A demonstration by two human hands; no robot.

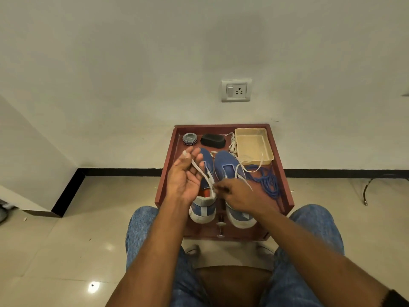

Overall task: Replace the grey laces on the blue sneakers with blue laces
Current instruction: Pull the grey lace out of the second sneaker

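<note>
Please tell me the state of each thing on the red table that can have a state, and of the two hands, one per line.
left sneaker: grey lace partly pulled out.
right sneaker: grey lace loose, trailing.
grey lace: stretched between both hands.
blue laces: loose pile, unused.
beige tray: a lace end draped over its rim.
round tin: lid on.
left hand: open, lace across fingers.
right hand: pinching the lace.

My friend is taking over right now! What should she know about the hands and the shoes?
Left hand: raised, palm open, a grey lace draped across its fingers.
Right hand: pinching that lace low by the left sneaker.
Both blue sneakers sit on the red tray; the right sneaker still trails a loose grey lace.
Blue laces lie piled on the tray, right of the shoes, unused.
Done: grey laces partly out. Left: finish removing them, thread the blue.
</note>
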